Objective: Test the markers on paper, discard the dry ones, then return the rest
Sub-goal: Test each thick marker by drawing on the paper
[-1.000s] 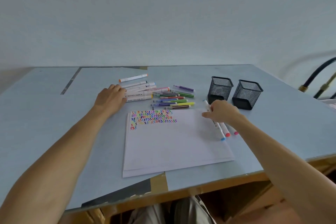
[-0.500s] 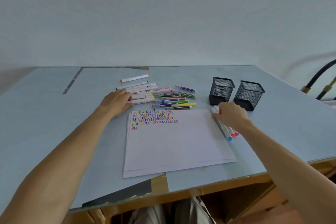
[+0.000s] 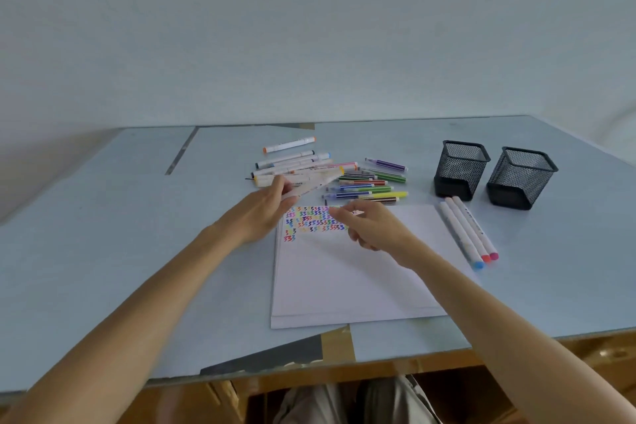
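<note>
The pale blue tabletop carries it all, and square in front of the person lies the white paper stack, its far left corner filled with rows of small coloured squiggles. Beyond it to the right stand two black wire-mesh pen cups, both looking empty from this angle. Beyond the paper's far edge sits the loose pile of markers, thin striped ones to the right, fatter white-barrelled ones to the left. Three white markers with blue, red and pink ends lie side by side just right of the paper.

Now the step in hand: the left hand grips a fat white marker lifted just above the pile, and the right hand reaches over the squiggles toward it. My read is the cap comes off next: steady the barrel, pull the cap straight off, and write on bare paper below the existing rows (overlapping old marks would mask a faint line).

Hard to say: the held marker is smeared by motion, so its colour is unclear. Whether the right hand's fingertips pinch something small or merely curl, I cannot tell.
</note>
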